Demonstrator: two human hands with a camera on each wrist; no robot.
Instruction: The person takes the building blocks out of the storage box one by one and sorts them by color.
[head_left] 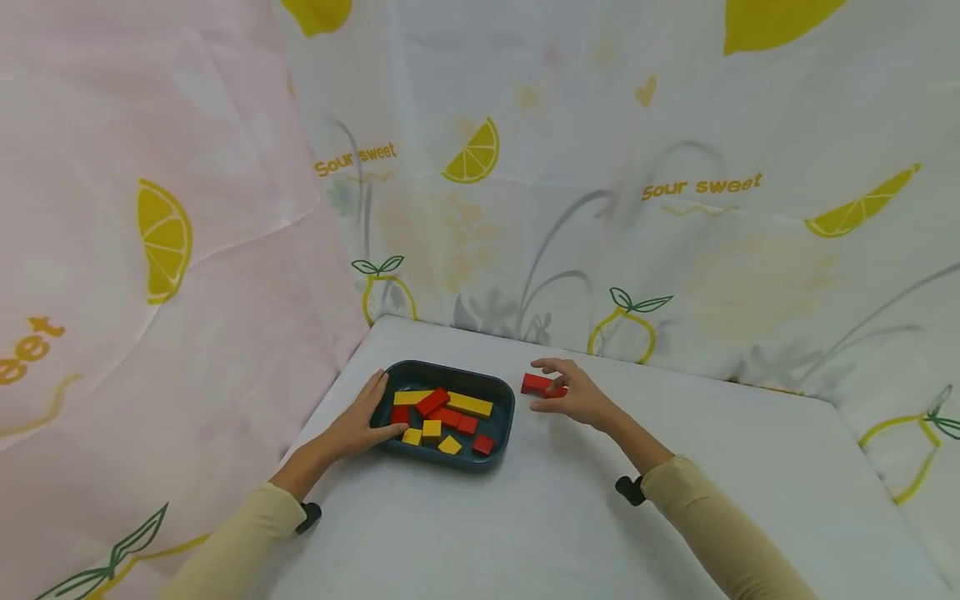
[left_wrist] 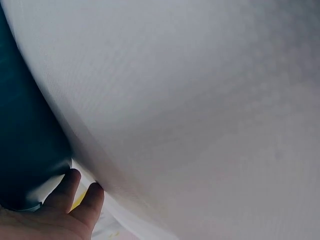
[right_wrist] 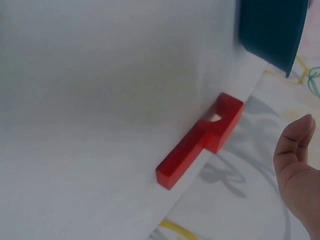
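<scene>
A dark teal tray [head_left: 495,460] holds several red and yellow blocks. My left hand [head_left: 365,427] grips the tray's left end, thumb at the front rim and fingers along the outer side. In the left wrist view, two of its fingertips show near the tray's wall [left_wrist: 30,135]. My right hand [head_left: 583,402] hovers right of the tray by some red blocks, fingers spread and bent, holding nothing. One is a red block with a rounded cut-out [right_wrist: 231,117]; a long red block [right_wrist: 182,157] touches it. The right hand partly covers these blocks in the head view.
A white table [head_left: 465,533] carries everything. Behind it hangs a lemon-print cloth [head_left: 525,208], with a pinkish cloth [head_left: 240,275] at the left. Inside the tray, a red block [head_left: 432,402] lies tilted across a long yellow block [head_left: 469,406].
</scene>
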